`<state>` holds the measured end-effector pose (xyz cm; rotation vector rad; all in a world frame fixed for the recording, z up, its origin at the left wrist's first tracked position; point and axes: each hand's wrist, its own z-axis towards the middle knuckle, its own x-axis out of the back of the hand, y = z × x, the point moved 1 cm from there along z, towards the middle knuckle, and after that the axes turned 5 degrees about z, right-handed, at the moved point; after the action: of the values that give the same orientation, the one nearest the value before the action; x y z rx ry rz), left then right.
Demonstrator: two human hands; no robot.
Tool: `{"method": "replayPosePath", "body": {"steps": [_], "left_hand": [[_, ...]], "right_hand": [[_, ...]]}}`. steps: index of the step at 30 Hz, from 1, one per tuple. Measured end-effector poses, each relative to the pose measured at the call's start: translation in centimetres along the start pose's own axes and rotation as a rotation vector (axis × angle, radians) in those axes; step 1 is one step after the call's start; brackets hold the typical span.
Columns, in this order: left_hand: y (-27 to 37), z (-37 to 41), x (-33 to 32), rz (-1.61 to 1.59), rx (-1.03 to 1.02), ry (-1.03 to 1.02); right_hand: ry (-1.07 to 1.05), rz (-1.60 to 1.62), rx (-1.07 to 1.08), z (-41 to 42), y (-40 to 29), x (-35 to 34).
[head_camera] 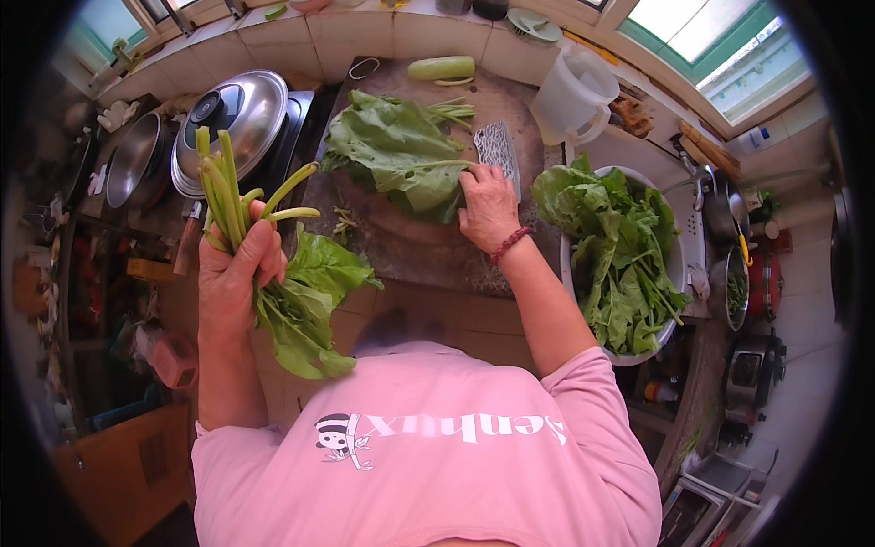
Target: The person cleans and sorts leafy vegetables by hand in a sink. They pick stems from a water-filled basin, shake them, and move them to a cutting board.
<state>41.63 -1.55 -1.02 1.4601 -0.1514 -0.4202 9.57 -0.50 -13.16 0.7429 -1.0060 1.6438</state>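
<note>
My left hand grips a bunch of leafy greens by the stalks, which point up while the leaves hang below. My right hand rests at the edge of large green leaves on a worn cutting board, its fingers at a leaf stalk; how firmly they hold it cannot be seen. Just beyond the fingers lies a cleaver with a patterned blade, its handle not visible. A pale green gourd piece is at the board's far edge. Small stalk scraps lie left of the leaves.
A white basin heaped with leafy greens stands right of the board, below a tap. A translucent plastic jug stands behind it. On the left are a lidded steel pan and a wok.
</note>
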Motion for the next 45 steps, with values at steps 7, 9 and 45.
{"method": "replayPosePath", "body": {"steps": [7, 9, 45], "left_hand": [[0.8, -0.3, -0.2, 0.081, 0.02, 0.088], [1.2, 0.2, 0.9, 0.141, -0.002, 0.076], [-1.6, 14.1, -4.3, 1.01, -0.441, -0.627]], "right_hand": [[0.007, 0.075, 0.024, 0.7, 0.7, 0.6], [0.044, 0.143, -0.019, 1.7, -0.1, 2.3], [0.024, -0.117, -0.194, 4.4, -3.0, -0.2]]}}
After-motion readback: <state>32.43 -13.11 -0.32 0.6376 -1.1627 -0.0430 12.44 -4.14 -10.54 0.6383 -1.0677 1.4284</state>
